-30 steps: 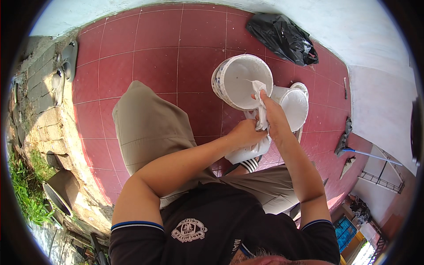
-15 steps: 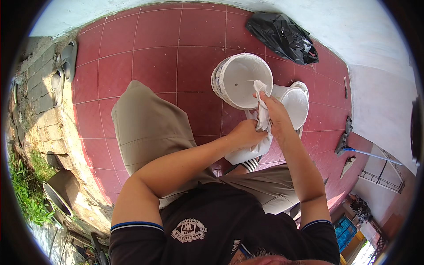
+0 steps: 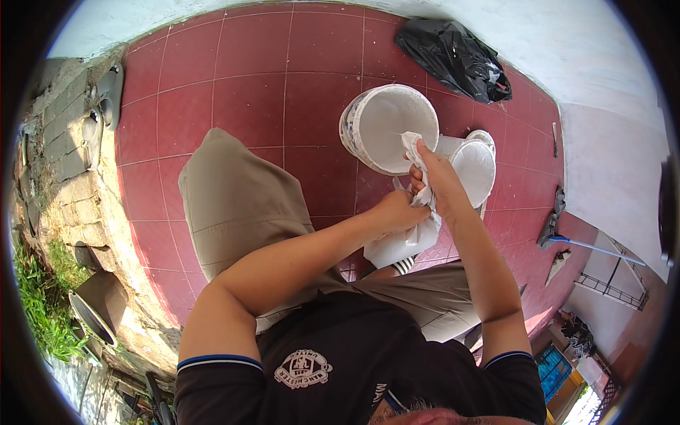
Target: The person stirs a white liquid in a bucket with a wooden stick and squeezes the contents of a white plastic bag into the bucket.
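Left hand (image 3: 397, 212): fingers curled shut on white plate (image 3: 398, 248); holds it tilted up off the lap, so the face is presented to the right hand.
White plate: sits low betw. both hands, above the knees; lower edge shows, upper part hidden by hands + cloth. Plain white, flat, no chips visible.
White cloth (image 3: 414, 152): bunched, draped over the right hand's fingers, tail hangs down to the plate.
Right hand (image 3: 439, 180): closed around the cloth, pressed twd. the plate from above; grip wraps the cloth, thumb hidden.
White bucket (image 3: 389, 127): on red tile floor (image 3: 248, 106), just beyond the hands, mouth tipped twd. the person; inside white, outer wall patterned.
Stacked white dishes (image 3: 474, 166): right of bucket, touching it or nearly; cannot tell which.
Black bag (image 3: 453, 57): far right, against the wall.
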`<state>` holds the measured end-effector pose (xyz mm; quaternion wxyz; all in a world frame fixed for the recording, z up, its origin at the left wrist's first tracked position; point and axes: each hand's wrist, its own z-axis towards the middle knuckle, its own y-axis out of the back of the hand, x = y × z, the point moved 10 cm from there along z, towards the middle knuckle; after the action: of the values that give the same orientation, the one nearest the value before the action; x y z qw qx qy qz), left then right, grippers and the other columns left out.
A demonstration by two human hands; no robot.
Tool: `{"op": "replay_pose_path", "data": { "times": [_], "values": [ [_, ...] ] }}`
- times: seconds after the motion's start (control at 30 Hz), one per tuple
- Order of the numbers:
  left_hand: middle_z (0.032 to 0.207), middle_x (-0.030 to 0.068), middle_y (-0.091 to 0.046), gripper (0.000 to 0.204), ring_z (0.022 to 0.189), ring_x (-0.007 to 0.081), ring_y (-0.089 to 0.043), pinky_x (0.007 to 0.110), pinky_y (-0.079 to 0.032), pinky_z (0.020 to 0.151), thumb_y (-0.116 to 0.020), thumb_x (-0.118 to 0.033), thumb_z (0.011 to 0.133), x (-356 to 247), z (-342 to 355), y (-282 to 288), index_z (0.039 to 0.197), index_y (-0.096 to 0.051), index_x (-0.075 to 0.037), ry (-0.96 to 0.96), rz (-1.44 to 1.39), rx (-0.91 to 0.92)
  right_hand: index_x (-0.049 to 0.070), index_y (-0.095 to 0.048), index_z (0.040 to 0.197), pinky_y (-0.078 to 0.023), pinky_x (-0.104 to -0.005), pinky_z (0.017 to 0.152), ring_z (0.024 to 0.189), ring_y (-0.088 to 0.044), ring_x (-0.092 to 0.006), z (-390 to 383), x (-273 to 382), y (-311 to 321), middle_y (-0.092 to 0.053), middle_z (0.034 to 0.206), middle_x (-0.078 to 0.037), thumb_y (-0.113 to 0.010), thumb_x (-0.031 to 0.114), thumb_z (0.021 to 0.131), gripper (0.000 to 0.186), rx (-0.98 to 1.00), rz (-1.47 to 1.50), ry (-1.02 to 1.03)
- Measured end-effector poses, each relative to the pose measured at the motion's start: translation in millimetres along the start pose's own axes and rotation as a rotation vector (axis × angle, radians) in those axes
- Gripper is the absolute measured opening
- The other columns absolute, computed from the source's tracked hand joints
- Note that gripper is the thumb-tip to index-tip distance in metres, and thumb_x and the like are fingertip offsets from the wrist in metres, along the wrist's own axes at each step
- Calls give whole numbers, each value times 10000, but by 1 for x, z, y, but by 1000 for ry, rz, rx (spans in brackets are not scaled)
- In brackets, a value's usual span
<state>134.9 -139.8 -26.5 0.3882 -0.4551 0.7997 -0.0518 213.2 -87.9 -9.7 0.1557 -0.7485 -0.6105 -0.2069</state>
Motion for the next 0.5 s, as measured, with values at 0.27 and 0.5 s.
{"op": "replay_pose_path", "data": {
  "times": [0.27,0.5],
  "values": [
    [888,84,-698,264,767,144,-665,315,-524,671,-659,-222,920,-1,1,1,1068,-703,-9,24,23,15,83,-578,967,-281,-235,463,495,-333,-65,7,-5,7,-380,642,47,-496,568,1037,497,-116,52,31],
    [884,83,-697,314,735,134,-663,307,-519,633,-656,-247,926,-6,5,5,1110,-683,6,-34,33,16,117,-531,827,-287,-248,449,495,-330,-65,7,1,13,-387,643,51,-505,539,1043,475,-213,-6,84]
  ]
}}
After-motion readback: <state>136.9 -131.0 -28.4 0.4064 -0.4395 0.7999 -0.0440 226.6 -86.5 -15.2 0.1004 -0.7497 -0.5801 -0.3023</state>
